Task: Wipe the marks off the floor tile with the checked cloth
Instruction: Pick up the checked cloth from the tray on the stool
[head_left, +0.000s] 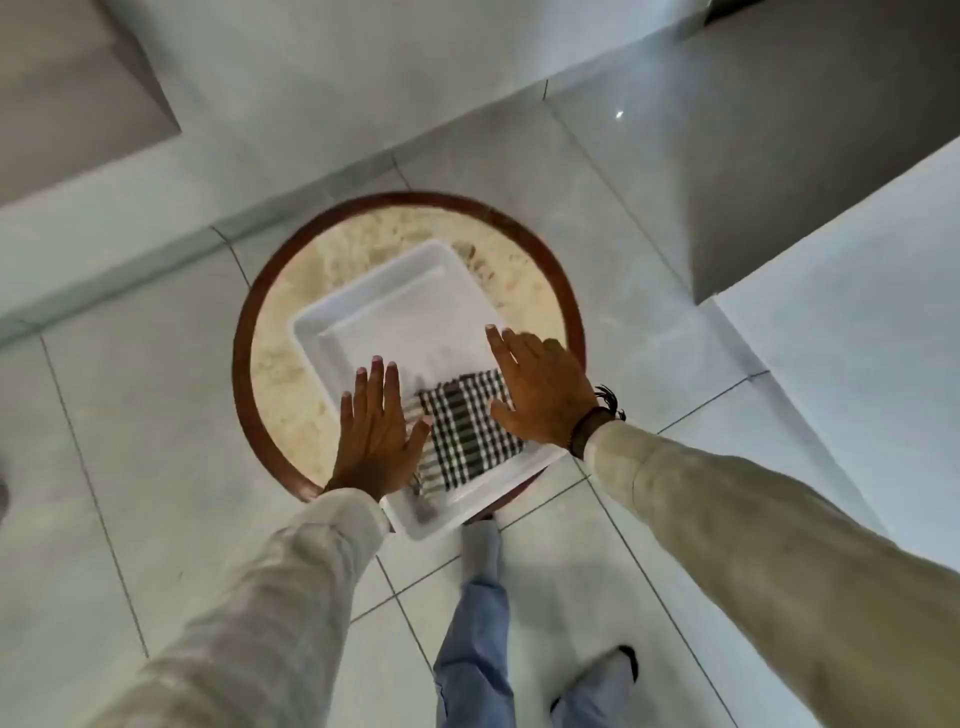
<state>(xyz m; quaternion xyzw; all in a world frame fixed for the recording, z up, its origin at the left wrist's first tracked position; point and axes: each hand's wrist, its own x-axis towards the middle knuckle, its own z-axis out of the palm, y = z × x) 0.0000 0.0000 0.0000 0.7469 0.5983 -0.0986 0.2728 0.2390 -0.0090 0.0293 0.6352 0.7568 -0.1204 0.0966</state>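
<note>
A folded black-and-white checked cloth (464, 434) lies in the near part of a white square tray (363, 306). The tray rests on a small round table (275, 364) with a marbled top and dark wooden rim. My left hand (375, 426) is spread flat, fingers apart, over the tray's left side, its thumb at the cloth's left edge. On the cloth's right side my right hand (540, 392) is stretched out flat, fingers apart, covering that edge. Neither hand grips anything. The light grey floor tiles (135, 415) around the table show no clear marks.
My legs in blue trousers (470, 623) and feet stand just in front of the table. A light wall with a skirting strip (104, 280) runs at the back left. A dark grey panel (779, 182) and a white surface (857, 338) stand on the right.
</note>
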